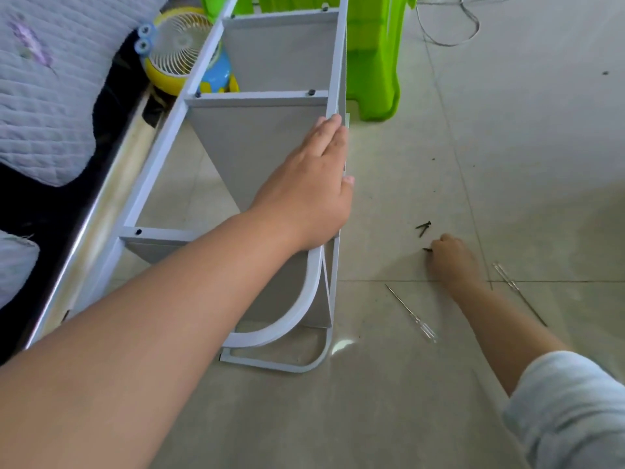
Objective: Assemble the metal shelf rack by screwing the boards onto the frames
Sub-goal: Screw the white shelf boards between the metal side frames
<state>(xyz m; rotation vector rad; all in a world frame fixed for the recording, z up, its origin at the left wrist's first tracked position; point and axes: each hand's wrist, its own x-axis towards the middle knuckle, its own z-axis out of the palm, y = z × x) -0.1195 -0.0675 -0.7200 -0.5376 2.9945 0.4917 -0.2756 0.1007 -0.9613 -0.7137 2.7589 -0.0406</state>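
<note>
rack (270, 157) lies sideways on the floor, left of the screws (423, 228). my left hand (314, 187) rests flat on its stiff, light rail; right hand (451, 258) pinches a small, slippery screw.

Bright daylight, soft floor (439, 401) shadows, glare spot, wide-angle edge bending.

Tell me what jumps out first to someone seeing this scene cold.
The grey shelf rack lying on its side dominates the middle, with the left hand resting on its upper frame rail. At right, the right hand reaches down to the black screws on the tiled floor, a clear-handled screwdriver nearby. Behind, a bright green plastic stool and a yellow cartoon fan stand out.
</note>
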